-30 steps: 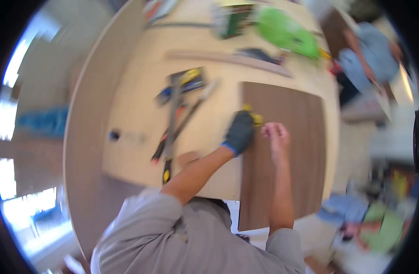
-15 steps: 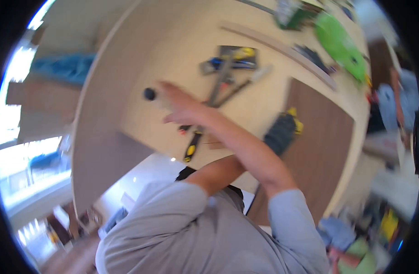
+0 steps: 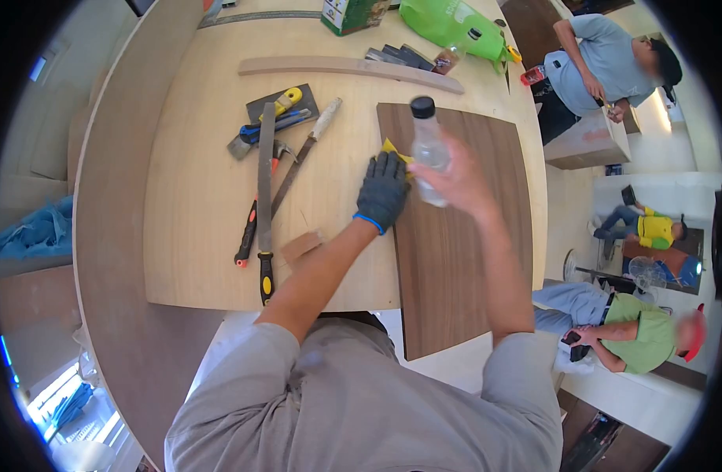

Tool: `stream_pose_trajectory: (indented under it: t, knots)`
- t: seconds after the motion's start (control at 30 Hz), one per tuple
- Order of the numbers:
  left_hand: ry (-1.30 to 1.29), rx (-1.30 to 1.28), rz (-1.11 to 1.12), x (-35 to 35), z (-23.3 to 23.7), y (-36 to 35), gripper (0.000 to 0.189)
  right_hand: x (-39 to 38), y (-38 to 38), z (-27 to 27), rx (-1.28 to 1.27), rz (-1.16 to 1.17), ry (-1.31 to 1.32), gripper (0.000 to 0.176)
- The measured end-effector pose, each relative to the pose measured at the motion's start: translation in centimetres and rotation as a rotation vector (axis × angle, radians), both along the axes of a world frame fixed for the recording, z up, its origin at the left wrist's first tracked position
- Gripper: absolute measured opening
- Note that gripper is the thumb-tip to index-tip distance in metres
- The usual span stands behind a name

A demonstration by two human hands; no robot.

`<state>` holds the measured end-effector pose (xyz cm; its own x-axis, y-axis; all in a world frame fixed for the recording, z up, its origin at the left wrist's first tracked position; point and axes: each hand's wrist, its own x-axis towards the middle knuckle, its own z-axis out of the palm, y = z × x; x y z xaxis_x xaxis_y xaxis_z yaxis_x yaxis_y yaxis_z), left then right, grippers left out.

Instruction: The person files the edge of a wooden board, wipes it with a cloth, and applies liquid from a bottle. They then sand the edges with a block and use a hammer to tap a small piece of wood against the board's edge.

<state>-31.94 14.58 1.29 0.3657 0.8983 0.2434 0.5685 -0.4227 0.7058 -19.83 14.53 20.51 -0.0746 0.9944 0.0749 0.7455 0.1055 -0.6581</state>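
My right hand (image 3: 459, 177), bare and slightly blurred, is wrapped round a clear plastic bottle (image 3: 429, 149) with a black cap, above the dark wood-grain panel (image 3: 471, 259). Beside it my left hand (image 3: 382, 191), in a dark glove with a blue cuff, lies on the panel's left edge, over a yellow piece (image 3: 389, 146) that shows past the fingers. What the palm covers is hidden. Left of the glove lie a long flat file (image 3: 265, 181), a second file with a pale handle (image 3: 302, 161) and a hammer (image 3: 255, 212).
A yellow-handled scraper (image 3: 281, 102) and a long wood strip (image 3: 349, 67) lie farther back. Behind are a green bag (image 3: 455, 27), a green box (image 3: 353, 14) and a small bottle (image 3: 449, 57). Several people are at the right, including one in grey-blue (image 3: 593, 59).
My right hand has moved from the left side of the table to the panel, with the bottle in it. My left arm is no longer crossed under the right. The view has turned.
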Motion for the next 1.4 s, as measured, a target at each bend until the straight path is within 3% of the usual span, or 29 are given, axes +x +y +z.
stream_pose_trajectory:
  t: [0.03,0.17,0.3,0.4,0.5,0.7,0.9,1.03,1.23,1.4]
  knots:
    - [0.199,0.178,-0.042,-0.1,0.1,0.7,0.045,2.7,-0.5,-1.1,-0.009,-0.028,-0.134,0.059]
    - [0.359,0.223,-0.133,-1.0,-0.5,-4.1,0.049,7.3,-0.3,-4.6,-0.148,-0.075,-0.584,0.055]
    - [0.242,0.142,-0.205,-2.0,1.0,-10.2,0.053,7.5,1.4,-8.2,-0.123,-0.028,-0.819,0.046]
    - [0.269,0.130,-0.209,-2.1,1.5,-11.2,0.056,8.1,2.4,-9.9,-0.076,0.032,-0.900,0.053]
    - [0.268,0.127,-0.178,-1.7,1.9,-10.1,0.058,8.6,2.7,-11.4,0.082,0.082,-0.947,0.031]
    - [0.271,0.119,-0.062,0.1,1.6,-6.5,0.062,8.4,3.2,-11.9,0.138,0.088,-0.931,0.024]
    - [0.308,0.127,-0.069,0.1,1.3,-7.4,0.062,8.1,3.2,-12.1,0.129,0.059,-0.970,0.022]
    - [0.349,0.133,-0.083,0.1,2.2,-6.6,0.061,8.1,3.2,-11.8,0.075,0.033,-0.934,0.024]
    - [0.338,0.193,0.038,2.0,0.7,4.2,0.060,8.9,2.1,-10.6,0.061,-0.028,-0.811,0.039]
    - [0.415,0.212,0.064,1.7,0.8,-2.1,0.052,9.4,0.4,-8.1,0.051,-0.057,-0.729,0.053]
